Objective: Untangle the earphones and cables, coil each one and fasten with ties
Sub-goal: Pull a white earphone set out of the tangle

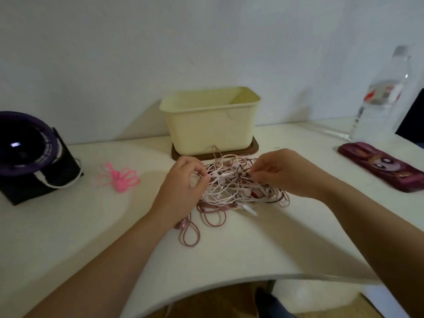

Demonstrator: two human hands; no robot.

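1. We see the tangle of earphones and cables point(227, 191) lying mid-table on the white table point(252, 244). It is just in front of a cream box point(211, 125) that stands on a brown tray point(252, 149).
2. Our left hand point(183, 182) is at the tangle's left edge. Its fingers are curled, and thumb and fingertips pinch a pale strand.
3. Our right hand point(282, 173) is at the upper right edge, its bent fingers drawn together and nipping strands.
4. The pink ties point(121, 177) lie bunched well apart to the left, with neither hand on them.
5. A dark round device point(25, 145) sits far left, and a clear bottle point(385, 99) and a patterned case point(380, 166) sit far right.
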